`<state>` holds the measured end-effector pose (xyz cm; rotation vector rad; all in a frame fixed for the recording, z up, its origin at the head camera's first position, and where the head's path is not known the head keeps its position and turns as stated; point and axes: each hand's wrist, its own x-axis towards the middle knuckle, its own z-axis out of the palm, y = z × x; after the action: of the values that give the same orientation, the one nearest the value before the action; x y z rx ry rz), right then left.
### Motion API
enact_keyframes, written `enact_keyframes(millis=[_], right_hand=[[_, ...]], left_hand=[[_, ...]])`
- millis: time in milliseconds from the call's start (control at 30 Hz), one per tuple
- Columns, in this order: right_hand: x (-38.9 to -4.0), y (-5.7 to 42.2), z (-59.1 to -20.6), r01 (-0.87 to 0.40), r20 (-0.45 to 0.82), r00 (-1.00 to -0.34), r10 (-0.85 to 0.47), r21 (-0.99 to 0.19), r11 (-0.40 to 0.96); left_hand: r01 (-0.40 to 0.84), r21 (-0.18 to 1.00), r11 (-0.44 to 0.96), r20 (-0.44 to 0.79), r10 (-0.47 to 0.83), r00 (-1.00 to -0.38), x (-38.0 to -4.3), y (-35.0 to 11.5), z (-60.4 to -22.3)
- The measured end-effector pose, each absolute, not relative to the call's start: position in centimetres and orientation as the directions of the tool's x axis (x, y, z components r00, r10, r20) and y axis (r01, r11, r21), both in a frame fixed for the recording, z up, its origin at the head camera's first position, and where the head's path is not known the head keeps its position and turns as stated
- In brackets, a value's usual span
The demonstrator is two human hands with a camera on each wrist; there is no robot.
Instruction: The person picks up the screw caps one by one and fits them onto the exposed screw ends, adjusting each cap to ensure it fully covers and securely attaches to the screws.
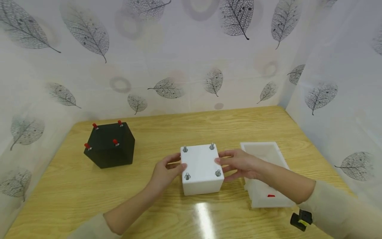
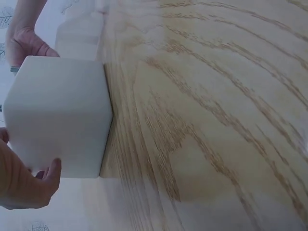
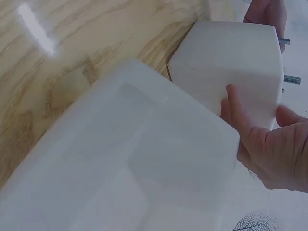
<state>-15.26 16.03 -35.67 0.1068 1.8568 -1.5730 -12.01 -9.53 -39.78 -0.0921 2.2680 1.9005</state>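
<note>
White block held from both sides, hand facing hand

The white block point(image 1: 200, 166) lies between the two hands on the worktop point(image 1: 155, 132), directly to the right of the left hand point(image 1: 167, 169) and directly to the left of the right hand point(image 1: 235, 164). Both touch it, so neither is the nearer one. That opposed placing is the relation that matters most: any lift or turn would seem to depend on the two sides working together.

The left hand is clamped on the block's left side, its thumb at the top edge and fingers bent along the side wall. The right hand is clamped on the opposite side, thumb likewise at the top edge, fingers fanned down the wall. The block looks close to a cube, so no clear long axis can be told; its top faces up, with a metal bolt point(image 1: 185, 149) standing upright at each corner. The underside appears to rest on the wood.

Beyond the left hand, to its left and farther back, sits a black block point(image 1: 114, 146) with red caps point(image 1: 115, 142) on its four bolts; the left hand is nearer to it. To the right of the right hand, partly under that forearm, stands a white bin point(image 1: 259, 202), with a small red piece point(image 1: 271, 196) at its near end.
</note>
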Motion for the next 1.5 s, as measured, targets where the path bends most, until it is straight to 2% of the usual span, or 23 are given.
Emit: enact_keyframes(millis=[167, 233, 300, 400, 500, 567, 633, 700, 900, 1000, 1067, 1267, 1500], right_hand=[[-15.2, 16.6, -35.1, 0.394, -0.517, -0.768, -0.380, -0.847, 0.356], [-15.0, 16.9, -34.9, 0.334, -0.493, -0.775, -0.395, -0.850, 0.406], [-14.9, 17.2, -34.7, 0.280, -0.471, -0.783, -0.406, -0.850, 0.446], [-14.7, 17.7, -34.5, 0.228, -0.456, -0.793, -0.404, -0.837, 0.498], [-14.7, 18.4, -34.5, 0.209, -0.461, -0.795, -0.394, -0.818, 0.536], [-14.7, 18.8, -34.4, 0.197, -0.467, -0.790, -0.398, -0.807, 0.556], [-14.8, 19.1, -34.4, 0.185, -0.471, -0.782, -0.408, -0.801, 0.570], [-14.8, 19.5, -34.3, 0.169, -0.470, -0.772, -0.428, -0.801, 0.575], [-15.0, 20.7, -33.4, 0.113, -0.463, -0.731, -0.502, -0.807, 0.579], [-15.2, 21.5, -32.7, 0.100, -0.478, -0.717, -0.507, -0.791, 0.604], [-15.2, 22.2, -32.2, 0.096, -0.494, -0.711, -0.500, -0.773, 0.627], [-15.8, 23.8, -31.5, 0.102, -0.581, -0.668, -0.465, -0.690, 0.716], [-16.8, 25.3, -31.7, 0.077, -0.682, -0.604, -0.412, -0.564, 0.822]], left_hand=[[0.074, 0.946, 0.316, 0.052, 0.078, -0.996, -11.3, -9.7, -40.0], [0.184, 0.912, 0.367, 0.156, 0.105, -0.982, -11.2, -9.7, -40.1], [0.329, 0.829, 0.453, 0.295, 0.147, -0.944, -11.2, -9.9, -40.2], [0.588, 0.603, 0.538, 0.533, 0.277, -0.800, -11.7, -10.2, -40.5], [0.789, 0.324, 0.522, 0.705, 0.423, -0.569, -12.6, -10.6, -40.9], [0.861, 0.185, 0.474, 0.742, 0.507, -0.438, -13.1, -10.8, -41.1], [0.902, 0.073, 0.426, 0.749, 0.574, -0.332, -13.6, -11.0, -41.1], [0.927, 0.001, 0.375, 0.734, 0.630, -0.256, -14.1, -11.3, -41.0], [0.980, -0.075, 0.182, 0.632, 0.769, -0.094, -15.5, -12.2, -40.3], [0.992, -0.081, 0.095, 0.549, 0.835, -0.035, -16.2, -12.6, -39.8], [0.996, -0.067, 0.058, 0.492, 0.870, -0.018, -16.5, -12.7, -39.6], [0.999, -0.031, 0.043, 0.360, 0.933, -0.029, -17.8, -12.1, -39.3], [0.998, -0.051, 0.025, 0.257, 0.966, -0.011, -18.7, -10.5, -39.1]])
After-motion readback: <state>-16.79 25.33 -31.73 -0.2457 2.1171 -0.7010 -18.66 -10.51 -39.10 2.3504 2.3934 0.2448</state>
